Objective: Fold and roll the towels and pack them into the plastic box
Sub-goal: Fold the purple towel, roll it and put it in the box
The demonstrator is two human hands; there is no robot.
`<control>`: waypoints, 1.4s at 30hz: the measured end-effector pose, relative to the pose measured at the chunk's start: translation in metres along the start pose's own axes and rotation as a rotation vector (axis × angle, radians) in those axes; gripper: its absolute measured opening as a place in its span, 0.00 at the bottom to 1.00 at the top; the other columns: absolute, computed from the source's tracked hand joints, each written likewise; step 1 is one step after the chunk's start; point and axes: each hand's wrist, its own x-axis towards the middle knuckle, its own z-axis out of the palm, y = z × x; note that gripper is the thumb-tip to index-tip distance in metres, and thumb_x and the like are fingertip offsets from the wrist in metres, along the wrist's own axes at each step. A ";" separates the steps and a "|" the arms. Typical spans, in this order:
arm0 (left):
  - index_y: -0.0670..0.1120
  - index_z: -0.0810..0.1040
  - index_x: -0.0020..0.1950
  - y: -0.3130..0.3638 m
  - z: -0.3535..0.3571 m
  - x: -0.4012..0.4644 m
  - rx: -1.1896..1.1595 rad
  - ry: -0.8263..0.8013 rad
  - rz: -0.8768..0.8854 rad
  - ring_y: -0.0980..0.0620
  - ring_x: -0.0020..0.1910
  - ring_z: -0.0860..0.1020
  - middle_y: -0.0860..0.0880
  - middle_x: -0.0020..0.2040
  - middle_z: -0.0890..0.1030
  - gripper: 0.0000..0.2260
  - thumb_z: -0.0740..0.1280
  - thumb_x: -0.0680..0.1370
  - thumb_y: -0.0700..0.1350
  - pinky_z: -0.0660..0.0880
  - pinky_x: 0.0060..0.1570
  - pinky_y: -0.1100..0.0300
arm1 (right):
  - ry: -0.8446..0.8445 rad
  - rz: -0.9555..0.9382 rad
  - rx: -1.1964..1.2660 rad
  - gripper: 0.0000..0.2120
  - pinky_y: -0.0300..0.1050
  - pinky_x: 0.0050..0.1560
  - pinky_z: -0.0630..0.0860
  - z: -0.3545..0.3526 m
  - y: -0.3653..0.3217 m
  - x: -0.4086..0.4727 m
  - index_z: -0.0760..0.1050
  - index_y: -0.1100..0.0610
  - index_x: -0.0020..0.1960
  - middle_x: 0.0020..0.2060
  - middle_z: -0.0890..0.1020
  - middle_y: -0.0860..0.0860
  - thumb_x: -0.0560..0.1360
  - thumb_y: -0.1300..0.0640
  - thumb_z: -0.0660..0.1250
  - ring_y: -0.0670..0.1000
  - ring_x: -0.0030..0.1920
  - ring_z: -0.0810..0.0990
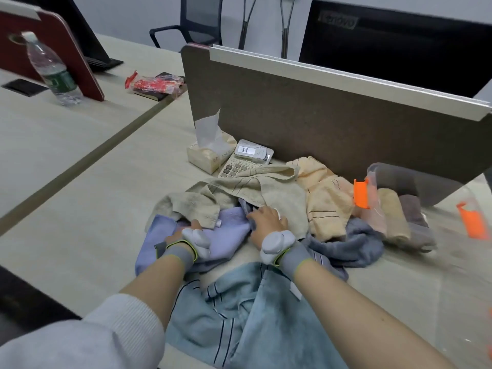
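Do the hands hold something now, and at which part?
Both hands are on the lilac towel: the left hand at its left part, the right hand at its right edge. Whether either grip is closed cannot be told; the fingers are hidden.

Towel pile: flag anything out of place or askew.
The beige towel spills over the calculator, covering its near edge. The plastic box lies tipped on its side, rolled towels showing at its open mouth. Nothing looks damaged.
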 end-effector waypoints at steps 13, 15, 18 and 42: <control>0.52 0.64 0.52 -0.039 0.016 -0.028 -0.026 0.038 0.156 0.59 0.60 0.62 0.53 0.53 0.66 0.03 0.57 0.81 0.48 0.62 0.47 0.68 | -0.414 -0.137 0.020 0.26 0.42 0.69 0.62 0.017 -0.027 -0.032 0.58 0.57 0.75 0.73 0.65 0.55 0.79 0.63 0.58 0.55 0.73 0.64; 0.50 0.64 0.47 -0.038 0.012 -0.025 -0.043 0.000 0.190 0.56 0.52 0.67 0.50 0.50 0.68 0.07 0.59 0.77 0.52 0.64 0.42 0.66 | -0.395 -0.128 0.028 0.25 0.43 0.69 0.63 0.019 -0.030 -0.034 0.60 0.58 0.75 0.72 0.67 0.56 0.79 0.63 0.58 0.55 0.72 0.66; 0.47 0.73 0.41 -0.033 -0.007 -0.038 -0.143 0.152 0.164 0.49 0.47 0.73 0.47 0.43 0.74 0.07 0.61 0.79 0.44 0.68 0.45 0.60 | -0.358 -0.144 0.018 0.26 0.45 0.68 0.65 0.022 -0.034 -0.034 0.59 0.57 0.74 0.71 0.67 0.57 0.78 0.62 0.59 0.57 0.71 0.67; 0.47 0.66 0.31 0.043 -0.184 -0.147 -1.023 0.550 0.622 0.51 0.30 0.64 0.49 0.31 0.67 0.14 0.69 0.71 0.37 0.61 0.30 0.62 | 0.313 -0.103 0.699 0.10 0.43 0.33 0.62 -0.142 -0.018 -0.066 0.63 0.56 0.36 0.32 0.70 0.51 0.74 0.64 0.58 0.52 0.36 0.65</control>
